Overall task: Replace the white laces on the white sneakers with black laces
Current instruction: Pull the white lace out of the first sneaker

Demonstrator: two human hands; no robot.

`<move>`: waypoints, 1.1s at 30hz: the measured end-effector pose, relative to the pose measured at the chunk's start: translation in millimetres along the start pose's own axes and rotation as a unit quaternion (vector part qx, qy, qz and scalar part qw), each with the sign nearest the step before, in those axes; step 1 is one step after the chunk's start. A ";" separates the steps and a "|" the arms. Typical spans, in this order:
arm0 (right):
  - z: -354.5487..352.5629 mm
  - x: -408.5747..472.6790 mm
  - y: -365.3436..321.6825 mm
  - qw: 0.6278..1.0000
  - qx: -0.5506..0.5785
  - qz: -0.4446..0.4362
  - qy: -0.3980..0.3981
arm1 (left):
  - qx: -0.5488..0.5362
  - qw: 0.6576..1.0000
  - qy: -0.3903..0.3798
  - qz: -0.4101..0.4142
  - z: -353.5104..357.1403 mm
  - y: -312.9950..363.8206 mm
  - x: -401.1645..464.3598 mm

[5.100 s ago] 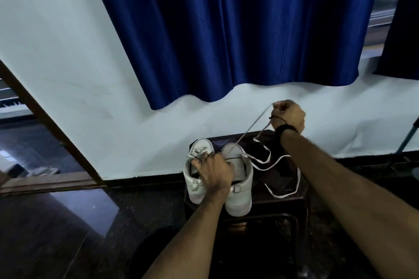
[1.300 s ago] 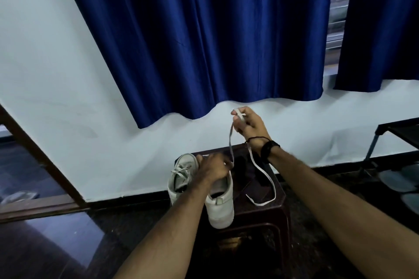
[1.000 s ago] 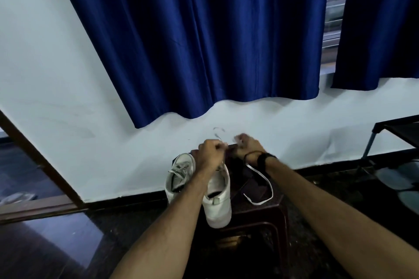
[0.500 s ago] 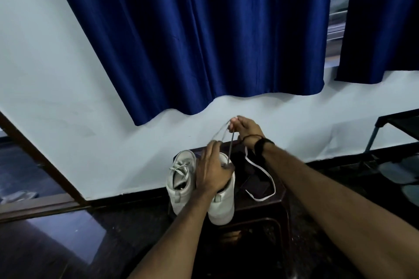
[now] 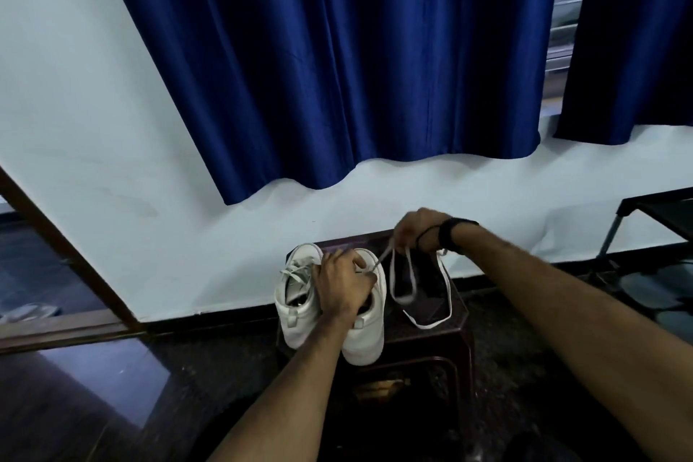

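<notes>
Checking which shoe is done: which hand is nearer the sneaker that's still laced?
Left. The left hand rests right beside the laced sneaker; the right hand is farther right, holding a white lace.

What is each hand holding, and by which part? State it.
Right hand pinches the white lace near its upper stretch, above the stool. Left hand grips the right sneaker over its opening.

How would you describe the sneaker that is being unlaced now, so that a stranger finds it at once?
Below the blue curtain stands a dark stool with two white sneakers. It is the right sneaker, which the left hand holds from above. Only its white lace runs up to the right hand; the left sneaker is still laced.
</notes>
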State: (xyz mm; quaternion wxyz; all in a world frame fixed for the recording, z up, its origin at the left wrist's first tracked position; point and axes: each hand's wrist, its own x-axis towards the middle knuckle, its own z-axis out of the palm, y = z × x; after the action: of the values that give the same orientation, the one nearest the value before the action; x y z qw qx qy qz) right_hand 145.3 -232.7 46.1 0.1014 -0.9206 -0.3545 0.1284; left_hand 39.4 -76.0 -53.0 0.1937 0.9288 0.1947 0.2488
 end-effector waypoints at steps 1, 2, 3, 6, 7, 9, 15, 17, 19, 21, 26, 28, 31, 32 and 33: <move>-7.1 2.0 2.7 0.995 0.074 -0.004 0.068 | 0.004 1.000 -0.004 -0.001 -0.3 0.5 0.6; -17.0 3.5 3.3 0.973 0.181 -0.009 0.143 | 0.012 1.000 -0.006 -0.003 -0.4 1.5 1.4; -30.1 1.7 1.3 0.931 0.300 -0.023 0.205 | 0.019 1.000 -0.006 -0.006 -1.9 3.3 1.5; -67.2 -10.1 -13.0 0.850 0.457 -0.083 0.249 | 0.040 0.999 0.000 -0.001 -1.4 3.9 2.1; -72.7 -12.8 -20.4 0.847 0.470 -0.100 0.227 | 0.037 0.999 0.000 0.012 0.0 3.7 3.5; -76.3 -14.6 -36.0 0.842 0.495 -0.125 0.176 | -0.057 0.997 -0.030 0.042 0.6 11.7 9.4; -101.4 -16.1 -77.5 0.792 0.562 -0.172 0.166 | -0.348 0.854 -0.386 -0.013 -34.4 73.3 21.5; -116.0 -16.2 -74.4 0.837 0.465 -0.136 0.254 | -0.329 0.840 -0.432 -0.007 -45.1 69.0 18.1; -120.4 -18.5 -59.2 0.905 0.275 -0.078 0.315 | -0.407 0.815 -0.407 -0.062 -55.6 48.7 16.1; -109.1 -23.0 -44.8 0.953 0.150 -0.040 0.261 | -0.503 0.786 -0.337 -0.122 -77.0 35.2 18.9; -43.8 -36.3 -45.5 0.955 0.283 -0.086 0.022 | -0.663 0.693 -0.214 -0.184 -131.1 45.6 43.2; -21.7 -37.1 -58.6 0.951 0.287 -0.113 0.001 | -0.683 0.679 -0.205 -0.173 -144.1 57.1 46.4; -6.1 -30.9 -79.1 0.957 0.251 -0.119 0.082 | -0.673 0.700 -0.190 -0.147 -157.3 66.3 47.8; -8.8 -29.3 -85.0 0.948 0.279 -0.114 0.098 | -0.651 0.726 -0.170 -0.141 -161.8 64.2 49.3; -13.3 -26.9 -89.2 0.939 0.307 -0.114 0.104 | -0.621 0.758 -0.146 -0.139 -168.2 59.5 49.9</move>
State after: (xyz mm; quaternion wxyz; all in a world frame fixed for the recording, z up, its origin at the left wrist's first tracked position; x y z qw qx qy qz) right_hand 74.2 -187.2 87.9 0.4290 -0.8063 -0.3884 0.1223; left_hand 4.8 -59.5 128.2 0.7863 0.5927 0.0943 0.1465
